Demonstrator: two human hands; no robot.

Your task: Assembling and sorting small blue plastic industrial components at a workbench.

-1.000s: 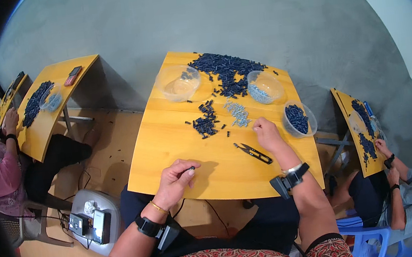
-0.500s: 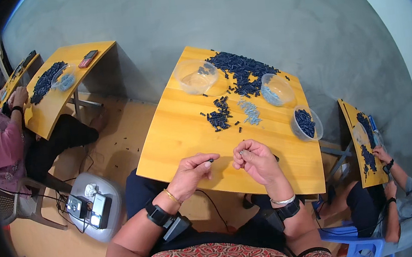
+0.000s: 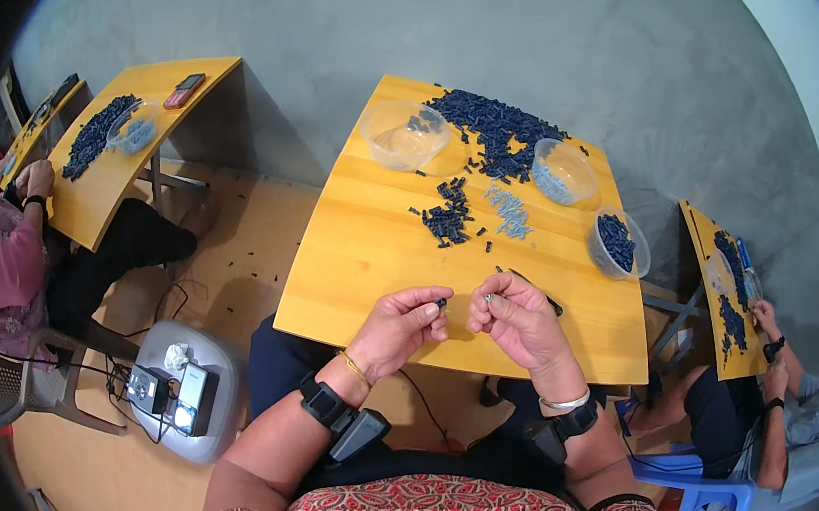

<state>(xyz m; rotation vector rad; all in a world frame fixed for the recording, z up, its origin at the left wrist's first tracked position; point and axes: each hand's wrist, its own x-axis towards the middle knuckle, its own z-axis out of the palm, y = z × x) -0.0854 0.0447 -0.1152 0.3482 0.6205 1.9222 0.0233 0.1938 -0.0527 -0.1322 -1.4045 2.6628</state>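
Note:
Over the near part of the yellow table, my left hand is closed in a pinch on a small dark blue tubular piece. Facing it across a narrow gap, my right hand pinches a tiny pale piece whose kind is too small to make out. Partly hidden behind the right hand lies a thin dark tool. Beyond the hands are a small heap of dark blue pieces and a scatter of tiny pale blue-grey pieces.
A large dark blue heap covers the table's far side. Clear bowls stand around it: one at left, one with pale pieces, one with dark pieces. People work at tables left and right. A grey stool holds devices.
My two hands have come closer together, the left moving rightward with its dark piece. The view has shifted slightly, and more of the dark tool shows behind my right hand.

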